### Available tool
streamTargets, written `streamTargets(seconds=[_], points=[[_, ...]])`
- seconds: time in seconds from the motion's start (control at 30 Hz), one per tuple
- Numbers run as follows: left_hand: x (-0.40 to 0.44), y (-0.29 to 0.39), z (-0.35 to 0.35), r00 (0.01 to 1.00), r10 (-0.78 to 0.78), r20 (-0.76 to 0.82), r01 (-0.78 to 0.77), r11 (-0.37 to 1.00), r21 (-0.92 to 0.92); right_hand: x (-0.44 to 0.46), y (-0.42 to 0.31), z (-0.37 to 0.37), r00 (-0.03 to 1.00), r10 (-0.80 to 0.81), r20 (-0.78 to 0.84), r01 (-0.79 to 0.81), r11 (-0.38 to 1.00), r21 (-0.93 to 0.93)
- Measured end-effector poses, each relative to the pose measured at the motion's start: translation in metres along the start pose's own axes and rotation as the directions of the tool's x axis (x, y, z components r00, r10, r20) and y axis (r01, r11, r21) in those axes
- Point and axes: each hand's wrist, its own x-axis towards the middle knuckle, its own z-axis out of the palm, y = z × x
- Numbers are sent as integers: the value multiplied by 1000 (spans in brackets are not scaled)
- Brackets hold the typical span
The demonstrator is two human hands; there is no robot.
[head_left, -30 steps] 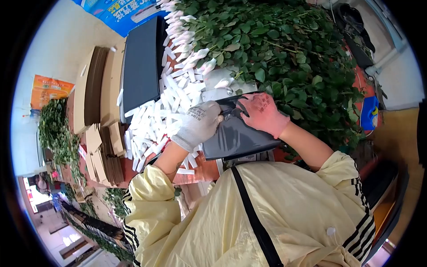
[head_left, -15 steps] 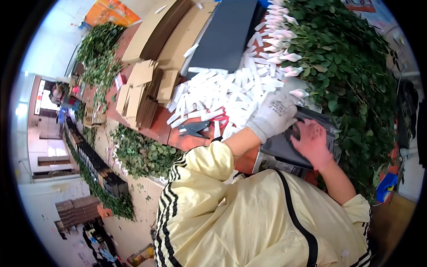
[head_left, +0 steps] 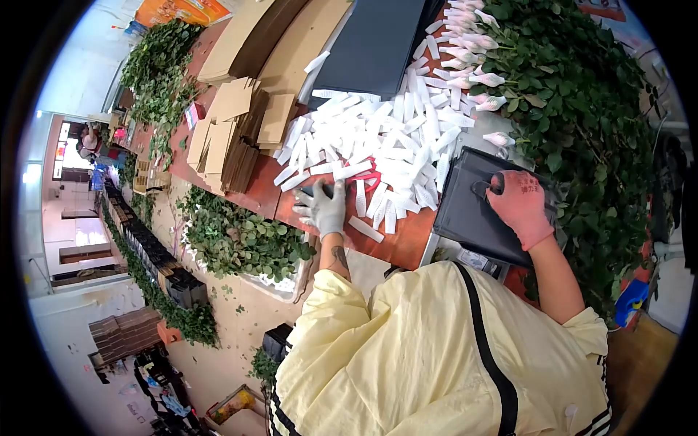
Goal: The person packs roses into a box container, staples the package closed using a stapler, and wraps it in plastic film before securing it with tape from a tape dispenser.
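My left hand [head_left: 325,209], in a pale grey glove, is over the front edge of the red table with its fingers spread. Beneath it a dark hand tool [head_left: 318,190], like a stapler or pliers, is mostly covered. Red-handled scissors [head_left: 372,176] lie just beyond, among many white mesh sleeves [head_left: 392,138]. My right hand [head_left: 520,207], in a pink glove with dark fingertips, rests curled on a flat black sheet or board [head_left: 465,211]. Whatever its fingers may hold is hidden. Pink rose buds [head_left: 498,139] in white sleeves line up beyond the black piece.
Leafy rose stems [head_left: 582,145] are heaped along the right. Cardboard pieces [head_left: 229,138] stack at the back left, beside a dark panel [head_left: 367,51]. A bin of greenery [head_left: 240,240] stands left of the table, and a person [head_left: 91,142] is far off.
My left hand has left the black piece beside my right hand and moved left to the dark tool. My right hand stays on the black piece, now more curled.
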Motion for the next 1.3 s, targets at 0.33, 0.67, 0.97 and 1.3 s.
streamTargets(seconds=[0.33, 0.67, 0.97, 1.3], points=[[2, -37, -52, 982, 187, 32, -187, 982, 13, -6, 6, 14, 992, -99, -78, 97, 995, -34], [-62, -26, -125, 670, 488, 560, 247, 565, -787, -19, 10, 16, 963, -161, -215, 131, 980, -146], [-105, 61, -108, 481, 772, 415, -426, 620, -659, -11, 10, 31, 885, -199, -421, 87, 959, -271], [-71, 103, -80, 234, 727, 646, -104, 679, -727, -5, 12, 37, 969, -112, -221, 69, 978, -195]])
